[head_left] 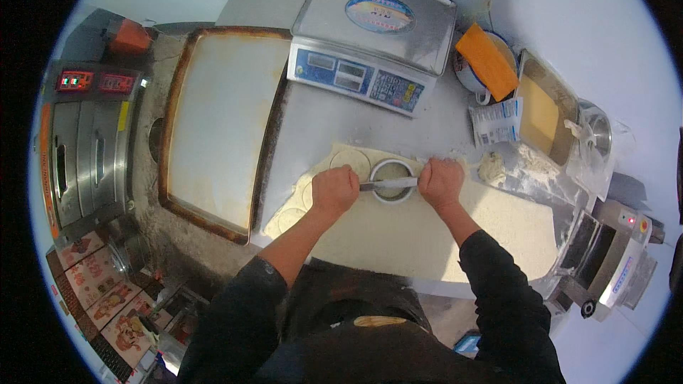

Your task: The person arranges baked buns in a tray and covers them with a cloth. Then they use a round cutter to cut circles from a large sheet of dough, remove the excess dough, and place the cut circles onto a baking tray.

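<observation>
A wide pale dough sheet (405,238) lies over the front of the metal table. On its far edge stands a round white ring cutter (376,171), with dough showing inside it. Across the ring's top runs a flat metal bar (391,183). My left hand (336,189) is closed around the bar's left end, and my right hand (441,181) grips the right end; both fists rest close to the ring. Several round outlines are cut into the sheet left of the cutter, one of them a dough circle (349,163) right beside it.
Beyond the dough stands a digital scale (359,75). A large rimmed baking tray (213,135) sits to the left, near a metal oven (89,146). At right are dough scraps (492,168), a metal pan (567,92), an orange cloth (487,61) and a roller machine (605,259).
</observation>
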The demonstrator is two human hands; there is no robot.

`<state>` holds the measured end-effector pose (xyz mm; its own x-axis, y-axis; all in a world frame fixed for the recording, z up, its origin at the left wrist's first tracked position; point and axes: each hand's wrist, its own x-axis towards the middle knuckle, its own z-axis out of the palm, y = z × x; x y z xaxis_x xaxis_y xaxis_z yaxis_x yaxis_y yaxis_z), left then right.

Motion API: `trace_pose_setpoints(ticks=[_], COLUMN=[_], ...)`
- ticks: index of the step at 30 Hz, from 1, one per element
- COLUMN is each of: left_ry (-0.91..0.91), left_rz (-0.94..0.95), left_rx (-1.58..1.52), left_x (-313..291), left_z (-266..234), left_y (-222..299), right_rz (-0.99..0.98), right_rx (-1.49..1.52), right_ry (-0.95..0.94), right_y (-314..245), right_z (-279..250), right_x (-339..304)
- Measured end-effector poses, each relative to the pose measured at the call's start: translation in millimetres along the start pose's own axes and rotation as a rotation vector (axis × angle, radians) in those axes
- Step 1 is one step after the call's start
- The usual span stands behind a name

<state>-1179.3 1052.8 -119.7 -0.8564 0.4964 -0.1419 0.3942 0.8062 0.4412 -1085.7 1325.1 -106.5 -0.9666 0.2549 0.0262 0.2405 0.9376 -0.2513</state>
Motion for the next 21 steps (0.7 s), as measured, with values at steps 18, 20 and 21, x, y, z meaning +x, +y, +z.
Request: trace_pose_setpoints(ticks=[18, 20, 21], left_ry=[0.205, 0.168, 0.159], left_rz=[-0.159, -0.204, -0.213], left_rx=[-0.174, -0.216, -0.208], left_x=[-136, -130, -126], left_z=[-40, -41, -40], left_y=[-27, -30, -30], right_rz=[-0.062, -0.029, -0.027], right_rx=[0.168, 0.144, 0.133], right_ry=[0.047, 0.045, 0.039], right_y=[-88, -89, -88], right_z=[-14, -9, -8], right_x=[-80, -75, -74])
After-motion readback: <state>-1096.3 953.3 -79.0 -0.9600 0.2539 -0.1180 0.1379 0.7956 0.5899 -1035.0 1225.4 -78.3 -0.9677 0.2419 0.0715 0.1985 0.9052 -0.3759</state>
